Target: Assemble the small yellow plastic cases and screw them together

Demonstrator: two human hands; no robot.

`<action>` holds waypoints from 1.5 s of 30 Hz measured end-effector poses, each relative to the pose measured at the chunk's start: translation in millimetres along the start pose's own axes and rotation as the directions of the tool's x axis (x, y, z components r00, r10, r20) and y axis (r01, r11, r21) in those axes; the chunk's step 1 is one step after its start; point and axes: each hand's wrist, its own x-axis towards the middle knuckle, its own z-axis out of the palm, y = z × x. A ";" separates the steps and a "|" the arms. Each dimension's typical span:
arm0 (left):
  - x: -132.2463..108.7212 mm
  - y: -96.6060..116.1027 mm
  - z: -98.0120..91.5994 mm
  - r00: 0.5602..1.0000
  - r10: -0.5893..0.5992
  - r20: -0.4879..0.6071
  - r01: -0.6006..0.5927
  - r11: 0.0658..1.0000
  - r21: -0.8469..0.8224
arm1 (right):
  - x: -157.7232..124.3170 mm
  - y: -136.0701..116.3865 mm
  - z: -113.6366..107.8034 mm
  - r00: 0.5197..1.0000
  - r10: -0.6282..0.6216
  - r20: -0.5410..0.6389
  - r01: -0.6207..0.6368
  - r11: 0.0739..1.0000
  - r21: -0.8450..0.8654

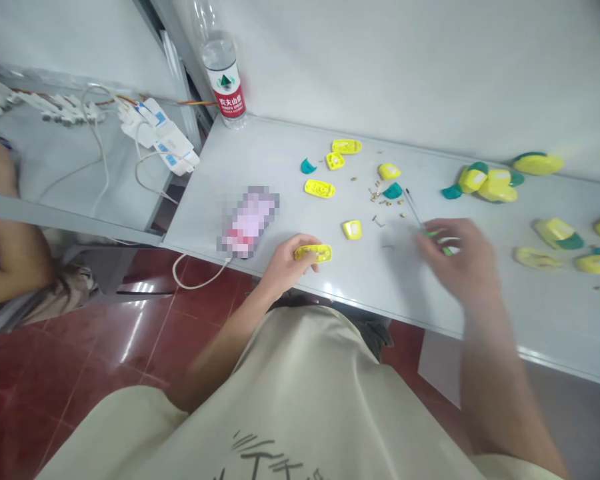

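Pinches a yellow shell in the left hand, just left of the yellow block and closer to the front edge of the tabletop. Closes that grip on one end, thumb laid over the top, perhaps to steady the shell while leaving its farther end exposed. Grasps a screwdriver in the right hand, well to the right of the yellow block. Wraps that grip around the handle end, with the thin shaft angled away toward the wall, likely to give the tip free reach; too blurred to tell the exact finger placing.

Leaves small metal parts loosely clustered beyond and right of the yellow block, beside a teal piece, probably to have them together within reach. Sets an open yellow half beyond and left of the yellow block, hollow side up, perhaps to show its inside. Has yellow-and-teal objects grouped far right of the yellow block, apart from the loose parts, possibly to avoid mixing. Places a bottle far left and beyond the yellow block, seemingly out of the way.
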 end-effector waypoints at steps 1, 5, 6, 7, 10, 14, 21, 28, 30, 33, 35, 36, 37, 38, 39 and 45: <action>0.8 -1.1 0.5 1.000 0.000 0.001 0.000 1.000 0.007 | -3.2 -13.2 14.2 0.992 -0.097 0.077 0.096 0.995 0.012; 1.9 -4.6 0.8 1.000 0.010 -0.005 -0.010 1.000 0.013 | -6.9 -46.3 66.4 0.941 -0.301 0.155 0.309 0.951 -0.029; 1.8 -5.2 0.2 1.000 0.011 -0.009 -0.011 1.000 0.007 | -5.3 -48.4 74.6 0.938 -0.305 0.165 0.317 0.947 -0.050; 1.7 -5.6 -0.6 1.000 0.011 -0.011 -0.011 1.000 0.002 | -3.0 -48.5 80.4 0.936 -0.304 0.177 0.319 0.945 -0.065; 1.4 -6.0 -3.0 1.000 0.005 -0.020 -0.005 1.000 -0.011 | 4.9 -43.1 85.7 0.932 -0.294 0.213 0.313 0.948 -0.061; 2.2 -4.7 -3.9 1.000 0.003 -0.013 -0.003 1.000 -0.005 | 7.4 -43.8 75.1 0.935 -0.284 0.210 0.273 0.959 0.082; 3.6 -1.5 -2.5 1.000 0.006 0.001 -0.006 1.000 -0.002 | -5.5 -73.9 45.1 0.923 -0.266 0.278 0.147 0.912 0.384; 5.6 -5.9 -5.4 0.999 0.022 0.042 -0.019 0.998 -0.068 | -7.2 -82.1 42.7 0.877 -0.246 0.412 -0.070 0.785 0.616; 6.6 -7.8 -6.4 0.998 0.021 0.057 -0.017 0.997 -0.076 | -4.7 -77.2 46.6 0.848 -0.210 0.486 -0.220 0.696 0.684; 7.7 -9.6 -7.5 0.998 0.009 0.068 -0.004 0.997 -0.077 | -3.4 -68.9 52.5 0.804 -0.184 0.566 -0.361 0.606 0.709; 8.0 -10.1 -8.0 0.998 -0.001 0.068 0.006 0.997 -0.082 | -4.3 -64.9 54.6 0.780 -0.180 0.599 -0.401 0.591 0.700; 8.0 -10.1 -8.2 0.998 -0.002 0.068 0.008 0.997 -0.083 | -4.7 -63.1 54.9 0.774 -0.179 0.607 -0.407 0.593 0.695; 7.8 -10.0 -8.6 0.998 0.000 0.066 0.005 0.997 -0.078 | -4.8 -61.1 54.4 0.776 -0.178 0.605 -0.404 0.597 0.693; 7.4 -9.9 -9.2 0.998 0.003 0.065 0.001 0.998 -0.061 | -4.2 -58.4 53.2 0.787 -0.172 0.593 -0.391 0.604 0.695; 6.8 -9.6 -10.0 0.998 0.007 0.063 -0.005 0.999 -0.034 | -2.9 -54.9 51.2 0.809 -0.160 0.566 -0.369 0.612 0.699; 1.8 -4.6 -18.3 0.971 0.232 0.055 -0.236 0.899 0.370 | 10.1 -22.5 25.3 0.954 0.040 0.299 -0.251 0.656 0.712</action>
